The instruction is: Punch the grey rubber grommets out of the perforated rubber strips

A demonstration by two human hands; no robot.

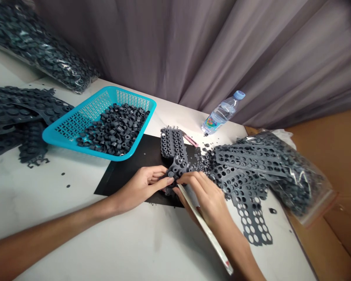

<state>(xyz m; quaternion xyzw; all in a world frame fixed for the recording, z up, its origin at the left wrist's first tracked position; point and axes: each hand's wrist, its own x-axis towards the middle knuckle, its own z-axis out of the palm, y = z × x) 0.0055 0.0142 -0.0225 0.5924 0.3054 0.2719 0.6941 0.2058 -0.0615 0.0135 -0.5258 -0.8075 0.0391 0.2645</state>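
My left hand [142, 185] is closed on a dark grey rubber sheet [173, 144] studded with small round ringed parts, thumb and fingers pinching its near end. The sheet bends there, and its far end lies over a black mat [128, 168]. Close by on the right, my right hand [203, 195] is closed around a long, thin, pale flat tool [207, 232]. The tool slants from the fingertips back toward me; its working tip is hidden at the sheet. Fingertips of both hands meet around the rubber parts.
A blue basket [121, 157] of loose rubber parts stands left of the mat. Punched-out sheets [248, 162] pile at right beside a clear plastic bag [307, 195]. Behind are a pink cutter [190, 139] and a water bottle [220, 114]. More sheets [14, 113] and a filled bag [43, 50] lie left.
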